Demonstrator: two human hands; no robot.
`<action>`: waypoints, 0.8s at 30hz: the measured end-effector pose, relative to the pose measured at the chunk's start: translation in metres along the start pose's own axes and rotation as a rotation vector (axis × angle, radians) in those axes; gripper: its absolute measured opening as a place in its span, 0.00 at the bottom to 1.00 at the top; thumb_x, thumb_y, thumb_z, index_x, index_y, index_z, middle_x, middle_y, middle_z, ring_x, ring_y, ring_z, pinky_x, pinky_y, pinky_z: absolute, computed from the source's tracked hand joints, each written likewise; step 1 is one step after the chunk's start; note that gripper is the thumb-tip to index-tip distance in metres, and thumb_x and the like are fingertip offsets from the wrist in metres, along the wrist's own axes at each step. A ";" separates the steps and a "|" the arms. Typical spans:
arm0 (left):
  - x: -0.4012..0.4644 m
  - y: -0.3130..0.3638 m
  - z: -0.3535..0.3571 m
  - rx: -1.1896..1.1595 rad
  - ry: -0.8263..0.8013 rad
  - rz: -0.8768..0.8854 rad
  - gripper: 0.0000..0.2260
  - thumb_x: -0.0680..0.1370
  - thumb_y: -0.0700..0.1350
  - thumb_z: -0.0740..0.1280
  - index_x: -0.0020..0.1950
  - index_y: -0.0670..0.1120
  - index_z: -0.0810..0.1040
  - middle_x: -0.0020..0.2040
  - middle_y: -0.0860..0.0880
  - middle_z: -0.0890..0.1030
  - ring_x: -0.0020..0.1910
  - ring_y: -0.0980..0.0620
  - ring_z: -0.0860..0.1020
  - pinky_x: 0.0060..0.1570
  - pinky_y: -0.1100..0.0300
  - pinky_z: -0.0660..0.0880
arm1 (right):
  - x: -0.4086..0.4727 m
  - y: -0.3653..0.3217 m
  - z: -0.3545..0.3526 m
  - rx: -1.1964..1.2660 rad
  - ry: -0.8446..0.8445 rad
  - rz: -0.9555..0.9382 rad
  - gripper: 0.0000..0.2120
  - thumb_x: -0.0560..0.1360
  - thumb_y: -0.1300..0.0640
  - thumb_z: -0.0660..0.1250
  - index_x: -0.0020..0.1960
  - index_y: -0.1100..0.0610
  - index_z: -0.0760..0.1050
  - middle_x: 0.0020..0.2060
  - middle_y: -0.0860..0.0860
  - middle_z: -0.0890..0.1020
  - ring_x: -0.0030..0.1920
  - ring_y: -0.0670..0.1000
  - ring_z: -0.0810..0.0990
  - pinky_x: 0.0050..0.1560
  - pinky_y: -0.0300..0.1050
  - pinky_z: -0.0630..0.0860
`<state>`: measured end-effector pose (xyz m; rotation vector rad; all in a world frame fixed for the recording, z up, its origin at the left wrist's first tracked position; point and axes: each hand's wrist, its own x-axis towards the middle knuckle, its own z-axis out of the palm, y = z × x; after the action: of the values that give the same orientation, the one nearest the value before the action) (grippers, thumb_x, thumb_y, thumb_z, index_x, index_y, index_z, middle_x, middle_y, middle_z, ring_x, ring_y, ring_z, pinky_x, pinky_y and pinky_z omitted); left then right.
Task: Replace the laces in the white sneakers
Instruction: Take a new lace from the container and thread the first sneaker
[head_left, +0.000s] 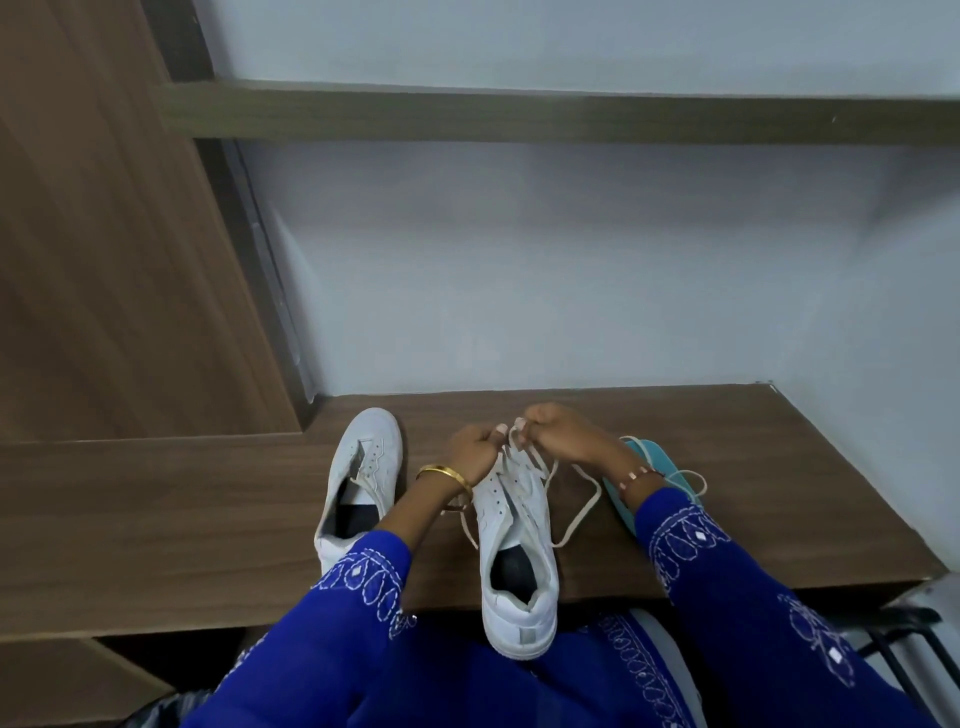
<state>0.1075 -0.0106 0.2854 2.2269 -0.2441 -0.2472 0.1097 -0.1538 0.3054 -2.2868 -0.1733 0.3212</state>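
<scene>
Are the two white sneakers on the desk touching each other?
Apart. The head view shows bare brown desk and the left forearm between the left sneaker and the sneaker being laced.

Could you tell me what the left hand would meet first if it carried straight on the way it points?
Probably the right hand: the left hand points toward it, pinching the lace between them, though depth is unclear.

laced sneaker (514, 525): heel overhanging desk edge | unlaced sneaker (358, 478): flat, just left
</scene>
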 end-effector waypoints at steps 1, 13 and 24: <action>-0.001 -0.001 0.000 -0.059 -0.002 -0.019 0.20 0.82 0.45 0.53 0.39 0.38 0.76 0.29 0.46 0.73 0.30 0.50 0.70 0.30 0.63 0.63 | -0.001 -0.001 -0.001 -0.006 0.004 0.004 0.08 0.78 0.60 0.58 0.40 0.59 0.71 0.32 0.49 0.70 0.33 0.46 0.66 0.36 0.41 0.63; 0.012 -0.023 -0.027 -0.427 0.276 -0.211 0.15 0.77 0.38 0.60 0.30 0.48 0.68 0.29 0.54 0.69 0.28 0.60 0.66 0.26 0.72 0.65 | -0.008 0.039 -0.009 0.264 0.034 0.088 0.17 0.80 0.55 0.58 0.33 0.56 0.67 0.25 0.47 0.67 0.28 0.47 0.64 0.35 0.41 0.66; 0.015 -0.050 -0.040 -0.511 0.605 -0.360 0.09 0.76 0.35 0.57 0.35 0.38 0.69 0.32 0.44 0.67 0.33 0.48 0.63 0.30 0.58 0.64 | -0.003 0.077 -0.029 0.172 0.388 0.336 0.21 0.80 0.48 0.56 0.32 0.58 0.64 0.27 0.52 0.66 0.26 0.49 0.65 0.27 0.40 0.65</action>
<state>0.1369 0.0459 0.2692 1.7208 0.4989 0.1666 0.1172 -0.2268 0.2676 -2.1537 0.4236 0.0532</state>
